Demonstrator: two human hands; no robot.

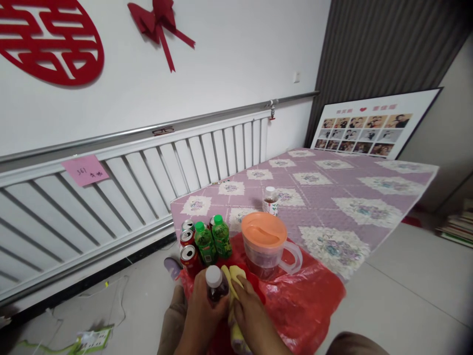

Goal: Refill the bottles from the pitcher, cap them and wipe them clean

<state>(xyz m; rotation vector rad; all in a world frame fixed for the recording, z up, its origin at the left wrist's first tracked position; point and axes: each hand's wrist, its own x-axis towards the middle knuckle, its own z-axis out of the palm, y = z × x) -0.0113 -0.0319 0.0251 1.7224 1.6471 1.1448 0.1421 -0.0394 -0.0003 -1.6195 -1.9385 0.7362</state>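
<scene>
My left hand (204, 301) is wrapped round a white-capped bottle of dark drink (217, 283), held upright low in the head view. A yellow cloth (234, 276) is gripped in my right hand (248, 306) and lies against the bottle's right side. Just beyond the bottle stand two green-capped bottles (205, 244) with green labels. Several drink cans (188, 254) are grouped at their left. To the right, a clear plastic pitcher (263, 256) with an orange lid stands on red plastic sheeting (306, 308). Part of the held bottle is hidden by my fingers.
Behind the pitcher, another white-capped bottle (270, 201) stands on the purple flowered tablecloth (354, 209). A white radiator (158, 172) runs along the wall at the left. A power strip (92, 340) and cables lie on the floor. A framed photo board (373, 125) leans at the back.
</scene>
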